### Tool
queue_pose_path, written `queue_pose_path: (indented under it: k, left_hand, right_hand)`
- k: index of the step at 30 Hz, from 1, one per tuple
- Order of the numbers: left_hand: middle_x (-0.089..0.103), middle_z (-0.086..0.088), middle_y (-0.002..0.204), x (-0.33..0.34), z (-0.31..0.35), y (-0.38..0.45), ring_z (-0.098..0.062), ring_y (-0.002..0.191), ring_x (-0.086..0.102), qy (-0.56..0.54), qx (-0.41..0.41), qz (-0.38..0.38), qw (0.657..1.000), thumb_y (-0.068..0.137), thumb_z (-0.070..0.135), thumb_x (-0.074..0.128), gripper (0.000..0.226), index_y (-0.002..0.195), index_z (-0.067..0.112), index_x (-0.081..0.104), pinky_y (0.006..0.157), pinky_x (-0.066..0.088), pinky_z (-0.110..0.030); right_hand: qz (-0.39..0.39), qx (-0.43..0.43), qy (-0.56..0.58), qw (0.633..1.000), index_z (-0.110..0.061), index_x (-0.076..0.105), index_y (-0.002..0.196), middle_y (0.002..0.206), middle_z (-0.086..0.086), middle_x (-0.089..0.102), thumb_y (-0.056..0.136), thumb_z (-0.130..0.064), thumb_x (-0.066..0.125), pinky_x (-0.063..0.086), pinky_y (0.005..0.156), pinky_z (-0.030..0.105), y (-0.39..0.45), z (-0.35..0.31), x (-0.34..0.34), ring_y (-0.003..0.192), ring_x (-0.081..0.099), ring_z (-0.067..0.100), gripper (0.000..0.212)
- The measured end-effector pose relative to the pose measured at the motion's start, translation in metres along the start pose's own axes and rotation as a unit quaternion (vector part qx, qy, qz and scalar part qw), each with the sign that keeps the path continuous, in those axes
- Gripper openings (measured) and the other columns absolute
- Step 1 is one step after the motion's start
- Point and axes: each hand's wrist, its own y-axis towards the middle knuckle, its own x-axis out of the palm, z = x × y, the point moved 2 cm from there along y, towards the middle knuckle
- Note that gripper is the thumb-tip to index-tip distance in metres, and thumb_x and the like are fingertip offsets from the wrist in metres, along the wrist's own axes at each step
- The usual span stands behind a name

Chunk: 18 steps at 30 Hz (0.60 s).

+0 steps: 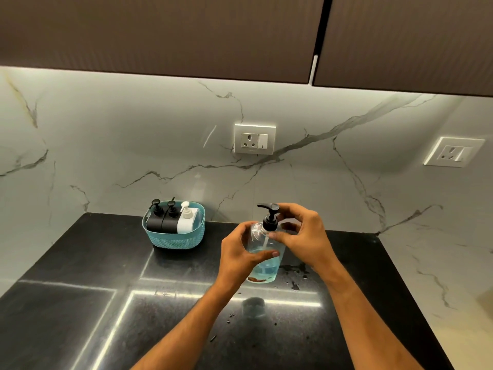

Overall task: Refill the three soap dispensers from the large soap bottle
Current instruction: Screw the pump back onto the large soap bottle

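A large clear soap bottle [264, 268] with blue liquid in its lower part stands upright on the black counter [165, 311]. My left hand [241, 253] wraps around its body. My right hand [302, 233] grips the collar of its black pump head [270, 217]. To the left, a teal basket [173, 239] holds three small dispensers: two black ones [156, 219] [170, 221] and a white one [186, 221], all upright with pumps on.
Small dark droplets and smears [294, 273] lie on the counter right of the bottle. A marble backsplash with two wall sockets [254, 139] [453, 152] rises behind. Brown cabinets [186, 36] hang overhead. The counter's right edge [416, 303] meets a marble wall.
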Motion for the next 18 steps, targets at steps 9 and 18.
queue_pose_path:
  k: [9, 18]
  left_hand:
    - [0.074, 0.009, 0.113, 0.0052, 0.0083, 0.0036, -0.010, 0.106, 0.072, -0.003, 0.011, -0.002, 1.000, 0.068, 0.030, 0.095, 0.061, 0.120, 0.031, 0.062, 0.092, 0.061, -0.027]
    - [0.074, 0.009, 0.112, 0.0091, 0.0055, 0.0042, -0.011, 0.105, 0.073, -0.004, 0.009, -0.004, 1.000, 0.067, 0.029, 0.097, 0.062, 0.119, 0.033, 0.063, 0.092, 0.062, -0.031]
  right_hand:
    - [0.023, -0.004, 0.015, 1.000, -0.014, 0.068, 0.122, 0.111, -0.001, 0.073, 0.073, -0.028, 0.091, 0.060, 0.089, 0.028, -0.0001, 0.0026, -0.0028, 0.102, 0.070, 0.015, 0.056]
    - [0.014, 0.023, 0.028, 0.999, -0.021, 0.067, 0.115, 0.105, -0.008, 0.072, 0.071, -0.033, 0.091, 0.060, 0.086, 0.027, 0.0009, 0.0056, -0.0048, 0.099, 0.069, 0.012, 0.051]
